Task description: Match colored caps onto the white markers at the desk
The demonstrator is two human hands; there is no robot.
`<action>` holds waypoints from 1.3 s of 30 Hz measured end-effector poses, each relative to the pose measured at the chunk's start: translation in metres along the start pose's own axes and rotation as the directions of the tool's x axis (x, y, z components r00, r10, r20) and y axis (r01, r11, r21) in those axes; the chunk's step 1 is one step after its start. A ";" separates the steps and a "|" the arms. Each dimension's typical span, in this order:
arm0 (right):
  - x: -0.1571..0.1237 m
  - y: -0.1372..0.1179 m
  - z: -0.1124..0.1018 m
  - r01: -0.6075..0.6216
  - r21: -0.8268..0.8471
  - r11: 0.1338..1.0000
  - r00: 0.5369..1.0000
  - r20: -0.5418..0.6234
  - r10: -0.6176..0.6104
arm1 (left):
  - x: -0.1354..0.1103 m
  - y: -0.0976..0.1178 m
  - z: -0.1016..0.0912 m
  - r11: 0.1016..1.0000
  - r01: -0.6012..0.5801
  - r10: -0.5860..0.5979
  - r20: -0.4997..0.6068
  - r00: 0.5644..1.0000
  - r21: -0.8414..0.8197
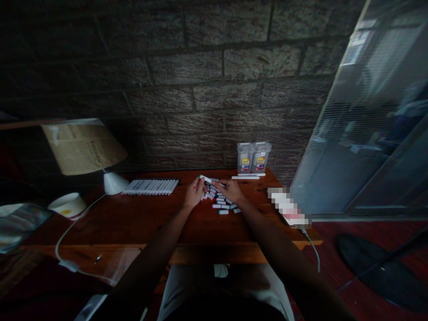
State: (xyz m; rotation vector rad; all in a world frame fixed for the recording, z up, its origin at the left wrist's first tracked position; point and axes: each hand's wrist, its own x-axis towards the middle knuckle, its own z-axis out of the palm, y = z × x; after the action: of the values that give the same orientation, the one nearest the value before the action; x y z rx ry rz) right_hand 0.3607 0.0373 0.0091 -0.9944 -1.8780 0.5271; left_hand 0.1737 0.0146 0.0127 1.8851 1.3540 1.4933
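A white marker (pixel 207 179) with a green tip end is held above the desk, slanting down to the right. The fingers of my left hand (pixel 193 194) are closed on its green end. At its other end, my right hand (pixel 230 190) pinches it between thumb and fingers. Under and between both hands lies a loose pile of short white marker caps (pixel 220 206) with coloured ends in red, pink, blue and teal. My hands hide part of this pile. Left of my left hand, a neat row of white markers (pixel 152 186) lies side by side.
Two clear plastic cases (pixel 245 157) stand against the brick wall, with two white markers (pixel 245 177) before them. A lamp (pixel 113 182) and a white bowl (pixel 67 206) are at the left. A blurred-out device (pixel 289 209) with a cable lies at the desk's right edge.
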 end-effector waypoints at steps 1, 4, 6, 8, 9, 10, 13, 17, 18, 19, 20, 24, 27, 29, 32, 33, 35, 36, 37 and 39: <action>0.000 0.000 0.000 -0.005 0.007 1.000 1.000 0.003 0.005 | 0.000 -0.001 0.000 1.000 -0.004 0.004 0.001 1.000 0.007; -0.001 -0.001 0.000 -0.004 0.014 1.000 1.000 0.008 0.004 | 0.000 -0.003 0.000 1.000 -0.004 0.004 -0.006 1.000 0.006; -0.002 -0.003 -0.001 0.004 0.010 1.000 1.000 0.005 -0.005 | 0.000 -0.005 0.000 1.000 0.004 -0.005 -0.016 1.000 -0.019; -0.002 -0.005 -0.002 0.012 0.003 1.000 1.000 0.010 -0.012 | 0.003 -0.007 0.001 0.996 0.035 -0.037 -0.032 0.999 -0.077; -0.002 -0.006 -0.002 0.016 -0.001 1.000 1.000 0.019 -0.016 | 0.004 -0.008 0.001 0.991 0.057 -0.063 -0.043 0.997 -0.119; -0.003 -0.007 -0.003 0.020 -0.004 1.000 0.999 0.030 -0.020 | 0.006 -0.009 0.001 0.982 0.082 -0.092 -0.056 0.994 -0.170; -0.003 -0.009 -0.002 0.026 0.017 1.000 0.999 0.044 -0.027 | 0.011 -0.012 0.001 0.940 0.134 -0.169 -0.085 0.982 -0.314; -0.001 -0.007 0.001 -0.015 0.175 0.984 1.000 -0.020 0.019 | 0.013 -0.013 0.001 0.899 0.169 -0.225 -0.094 0.970 -0.404; 0.000 -0.005 0.002 -0.038 0.225 0.974 0.998 -0.034 0.047 | 0.013 -0.012 0.000 0.894 0.174 -0.234 -0.100 0.967 -0.414; 0.002 -0.003 0.003 -0.064 0.267 0.962 0.996 -0.045 0.079 | 0.013 -0.012 0.000 0.889 0.177 -0.243 -0.106 0.964 -0.422; 0.003 0.000 0.004 -0.088 0.298 0.951 0.993 -0.053 0.109 | 0.013 -0.012 -0.001 0.884 0.180 -0.249 -0.110 0.962 -0.431; 0.006 0.009 0.006 -0.108 0.342 0.934 0.987 -0.072 0.141 | 0.014 -0.011 -0.001 0.859 0.196 -0.269 -0.091 0.959 -0.473; 0.006 0.011 0.007 -0.116 0.334 0.935 0.989 -0.048 0.140 | 0.015 -0.012 0.000 0.839 0.198 -0.268 -0.067 0.961 -0.508; 0.005 0.011 0.007 -0.143 0.303 0.942 0.987 -0.030 0.159 | 0.015 -0.012 0.000 0.815 0.195 -0.269 -0.060 0.961 -0.545; 0.005 0.010 0.006 -0.174 0.259 0.950 0.983 -0.019 0.185 | 0.015 -0.013 0.001 0.798 0.202 -0.265 -0.029 0.964 -0.568; 0.005 0.009 0.005 -0.180 0.248 0.952 0.982 -0.017 0.190 | 0.015 -0.013 0.001 0.800 0.205 -0.255 -0.011 0.967 -0.564; 0.005 0.007 0.003 -0.190 0.229 0.955 0.980 -0.015 0.198 | 0.014 -0.012 0.001 0.808 0.201 -0.230 0.018 0.973 -0.554; 0.005 0.006 0.002 -0.196 0.224 0.955 0.979 -0.015 0.204 | 0.014 -0.011 0.001 0.810 0.196 -0.218 0.026 0.976 -0.552; 0.004 0.005 0.001 -0.201 0.223 0.954 0.978 -0.013 0.209 | 0.013 -0.010 0.001 0.812 0.190 -0.208 0.032 0.978 -0.552; 0.004 0.003 -0.001 -0.199 0.228 0.953 0.979 0.008 0.203 | 0.012 -0.009 0.000 0.811 0.187 -0.198 0.040 0.979 -0.554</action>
State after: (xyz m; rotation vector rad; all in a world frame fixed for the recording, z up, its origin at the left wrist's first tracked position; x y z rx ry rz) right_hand 0.3617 0.0419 0.0093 -1.0369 -1.6674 0.8336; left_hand 0.1692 0.0292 0.0126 1.3245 0.9355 1.5825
